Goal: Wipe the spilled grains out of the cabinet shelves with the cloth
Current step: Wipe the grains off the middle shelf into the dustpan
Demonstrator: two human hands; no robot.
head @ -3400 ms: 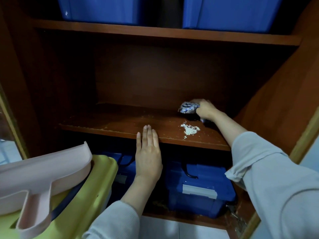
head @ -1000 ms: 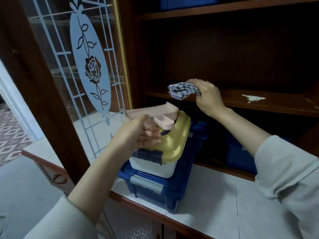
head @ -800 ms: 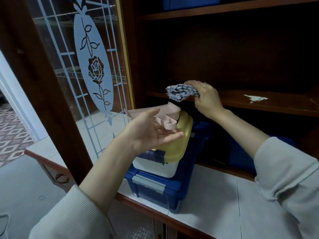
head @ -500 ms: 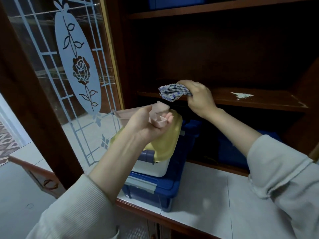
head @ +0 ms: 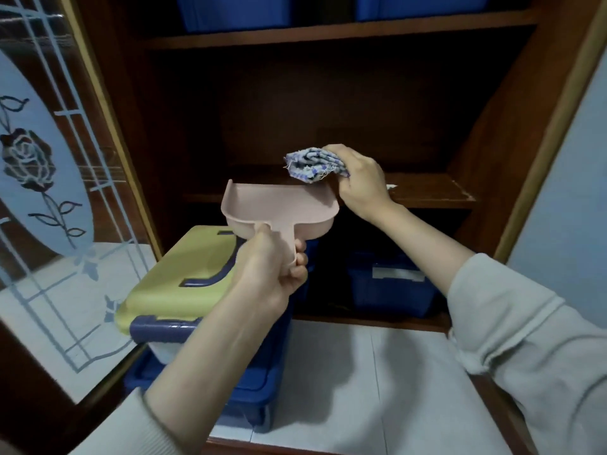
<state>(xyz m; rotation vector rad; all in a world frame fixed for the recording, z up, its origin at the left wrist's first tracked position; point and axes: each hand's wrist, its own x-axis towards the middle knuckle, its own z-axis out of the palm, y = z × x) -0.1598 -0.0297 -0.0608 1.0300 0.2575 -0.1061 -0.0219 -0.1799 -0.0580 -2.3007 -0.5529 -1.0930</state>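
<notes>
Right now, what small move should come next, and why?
Probably slide the dustpan right, under the shelf edge by the grains. The left hand holds it left of them; the right hand, beside them, grips the cloth, so a wipe now would likely miss the dustpan.

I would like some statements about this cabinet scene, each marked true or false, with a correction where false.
1. The left hand holds the pink plastic dustpan by its handle. True.
2. The right hand is empty. False: it grips the blue-and-white checked cloth.
3. The dustpan lies on the floor. False: it is held up in front of the brown wooden middle shelf.
4. Blue plastic bins stand on the upper shelf. True.
</notes>
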